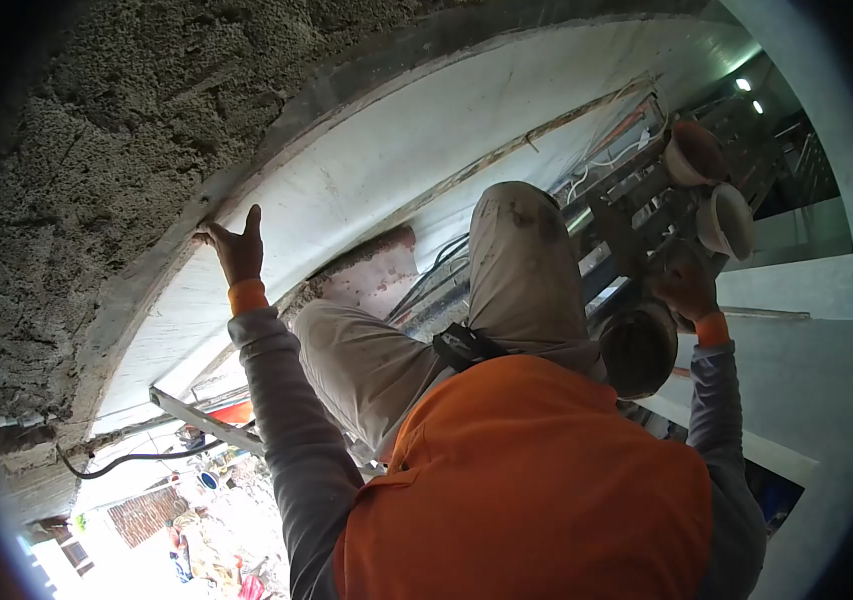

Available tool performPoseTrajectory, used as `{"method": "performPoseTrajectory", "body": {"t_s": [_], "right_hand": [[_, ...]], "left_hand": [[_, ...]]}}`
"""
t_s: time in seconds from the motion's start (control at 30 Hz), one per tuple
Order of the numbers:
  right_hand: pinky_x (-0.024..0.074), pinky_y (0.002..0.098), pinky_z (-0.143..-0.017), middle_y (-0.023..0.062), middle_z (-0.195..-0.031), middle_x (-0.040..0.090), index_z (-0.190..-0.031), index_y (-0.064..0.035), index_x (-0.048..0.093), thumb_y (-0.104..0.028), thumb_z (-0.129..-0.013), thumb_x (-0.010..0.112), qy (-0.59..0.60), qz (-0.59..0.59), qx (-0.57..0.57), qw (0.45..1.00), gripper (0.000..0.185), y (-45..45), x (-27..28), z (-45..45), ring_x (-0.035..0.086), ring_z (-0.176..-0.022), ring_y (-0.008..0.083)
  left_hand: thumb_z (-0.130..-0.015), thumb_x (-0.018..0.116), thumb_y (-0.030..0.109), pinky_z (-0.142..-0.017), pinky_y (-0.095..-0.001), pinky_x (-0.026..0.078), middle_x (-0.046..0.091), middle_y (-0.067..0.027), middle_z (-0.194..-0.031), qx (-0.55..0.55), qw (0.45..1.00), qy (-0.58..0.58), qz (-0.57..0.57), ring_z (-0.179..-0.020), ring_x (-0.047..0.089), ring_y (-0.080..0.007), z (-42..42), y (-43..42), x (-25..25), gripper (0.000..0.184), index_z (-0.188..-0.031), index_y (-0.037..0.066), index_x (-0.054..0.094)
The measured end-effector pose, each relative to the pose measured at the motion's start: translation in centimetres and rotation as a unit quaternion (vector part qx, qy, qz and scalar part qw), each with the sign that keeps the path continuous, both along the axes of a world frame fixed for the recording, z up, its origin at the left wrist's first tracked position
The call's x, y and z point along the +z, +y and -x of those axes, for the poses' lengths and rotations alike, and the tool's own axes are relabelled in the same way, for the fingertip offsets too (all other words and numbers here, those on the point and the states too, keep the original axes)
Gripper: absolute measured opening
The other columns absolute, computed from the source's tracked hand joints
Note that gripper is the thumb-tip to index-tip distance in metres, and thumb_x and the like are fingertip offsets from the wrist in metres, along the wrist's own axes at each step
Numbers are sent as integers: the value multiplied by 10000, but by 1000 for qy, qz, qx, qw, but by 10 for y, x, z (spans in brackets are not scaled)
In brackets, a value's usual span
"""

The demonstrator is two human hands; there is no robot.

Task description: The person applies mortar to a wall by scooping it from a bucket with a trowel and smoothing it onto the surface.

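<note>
One left hand (236, 252) — splayed against arch edge (168, 286) | right hand (684, 287) — by lowest bowl (637, 352), grip unclear

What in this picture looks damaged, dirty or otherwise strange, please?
Two things stand out. The right trouser knee has dark stains, unlike the paler cloth around. Left of it in the view, a reddish patch looks blotchy and uneven against the white surface, perhaps worn or unfinished.
</note>
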State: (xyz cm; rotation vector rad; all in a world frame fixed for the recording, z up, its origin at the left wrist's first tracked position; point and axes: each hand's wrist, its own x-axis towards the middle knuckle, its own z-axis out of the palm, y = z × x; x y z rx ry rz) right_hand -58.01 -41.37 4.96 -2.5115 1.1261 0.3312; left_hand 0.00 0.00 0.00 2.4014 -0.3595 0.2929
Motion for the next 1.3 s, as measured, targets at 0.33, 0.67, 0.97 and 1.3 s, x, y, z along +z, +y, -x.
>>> {"method": "performPoseTrajectory", "body": {"t_s": [0.33, 0.67, 0.97, 1.3], "right_hand": [[465, 371, -789, 98, -862, 589, -859, -103, 651, -298, -709, 634, 219, 67, 93, 969, 247, 60, -15, 193, 559, -880, 285], [500, 356, -715, 59, -885, 672, -852, -161, 677, -198, -814, 513, 330, 170, -267, 889, 173, 113, -99, 141, 643, -869, 225], [485, 383, -682, 64, -869, 649, -838, -149, 663, -224, -749, 574, 302, 167, -65, 936, 146, 130, -80, 124, 630, -857, 222], [461, 379, -660, 61, -832, 648, -755, -139, 668, -181, -781, 503, 291, 241, 9, 926, 172, 119, -104, 73, 624, -777, 231]], "left_hand": [[-661, 642, 643, -1048, -559, 80, -77, -478, -1298, 50, 996, -68, 18, -1256, -106, -555, -14, -18, -17, 1239, -1266, -229, 2], [-676, 618, 656, -1034, -522, 190, 180, -533, -1145, 100, 987, -120, 23, -1175, 162, -603, -52, -20, -50, 1248, -1129, -345, 27], [-691, 619, 640, -1083, -440, 82, 204, -501, -1189, 11, 989, -30, 146, -1263, 99, -518, -12, -20, 2, 1058, -1011, -304, 263], [-709, 604, 628, -1079, -371, 161, 235, -474, -1246, 6, 994, 43, 99, -1274, 215, -454, 4, -16, 28, 1022, -1107, -267, 313]]}}
